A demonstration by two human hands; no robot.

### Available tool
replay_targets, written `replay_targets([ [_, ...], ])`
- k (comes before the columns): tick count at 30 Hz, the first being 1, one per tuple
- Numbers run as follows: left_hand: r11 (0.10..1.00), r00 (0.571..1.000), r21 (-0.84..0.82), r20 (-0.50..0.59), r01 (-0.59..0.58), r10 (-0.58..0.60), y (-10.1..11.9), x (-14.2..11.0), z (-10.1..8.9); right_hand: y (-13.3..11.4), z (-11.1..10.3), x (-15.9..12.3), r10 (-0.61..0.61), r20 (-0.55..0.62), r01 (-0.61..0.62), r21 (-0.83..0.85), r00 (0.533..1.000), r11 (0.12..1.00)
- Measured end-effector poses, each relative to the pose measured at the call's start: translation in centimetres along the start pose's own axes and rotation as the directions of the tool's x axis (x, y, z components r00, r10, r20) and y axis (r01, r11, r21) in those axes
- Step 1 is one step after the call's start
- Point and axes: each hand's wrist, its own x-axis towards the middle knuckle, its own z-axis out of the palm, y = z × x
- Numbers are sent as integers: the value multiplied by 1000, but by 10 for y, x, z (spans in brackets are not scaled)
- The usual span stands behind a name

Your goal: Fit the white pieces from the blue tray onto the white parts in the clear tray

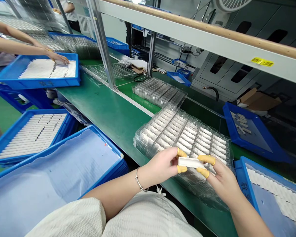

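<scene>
As both hands [162, 166] face inward, fingertips [182, 169] pinch.

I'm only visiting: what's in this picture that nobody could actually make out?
All in the head view:
- Ends of the white piece: covered by fingertips of the left hand and right hand.
- Part of the clear tray's near side: behind both hands.
- Print on the yellow label: too small and blurred.
- Lower right blue bin's far end: cut off by the right edge.
- Nearby co-worker's head: beyond the left edge.
</scene>
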Motion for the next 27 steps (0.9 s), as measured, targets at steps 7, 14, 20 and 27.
replay_targets([
  [7,985,999,-171,-19,31,-35,-9,1,4,-6,1,1,-80,22,81,-36,997,996],
  [14,934,954,295,-160,-200,255,-25,6,-2,3,-6,9,131,114,-135,26,985,991],
  [20,836,950,501,-78,-224,301,-31,15,-6,-5,1,26,136,301,-160,55,944,986],
  [27,906,984,422,-150,-25,97,-46,35,-18,68,-1,102,363,49,-327,-336,930,883],
])
